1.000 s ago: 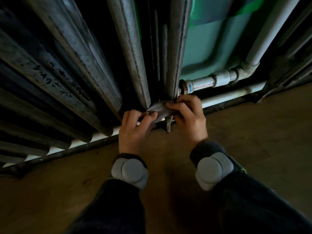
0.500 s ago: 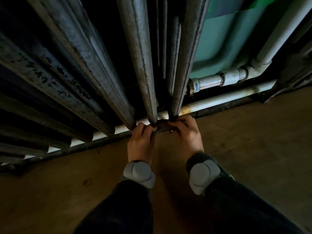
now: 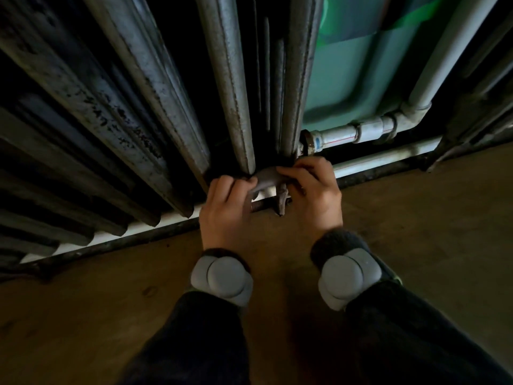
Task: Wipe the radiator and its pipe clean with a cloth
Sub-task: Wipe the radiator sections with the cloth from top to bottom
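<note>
Cloth [image 3: 267, 177] now arched, more visible

Dark sleeves [image 3: 194, 343] cover both arms. A rounded grey pod [image 3: 222, 279] sits behind the left hand [image 3: 224, 215] and the right hand [image 3: 313, 198]. The right wrist has a fuzzy dark cuff [image 3: 336, 243].

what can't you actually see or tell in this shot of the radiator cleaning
Head view only:
cloth: mostly covered by the fingers of the left hand and right hand; only a grey strip shows between them.
radiator: top cut off by the upper edge; gaps between sections too dark.
pipe: rises out of frame at the top edge.
Dirt left on the metal: too dim to judge.
</note>
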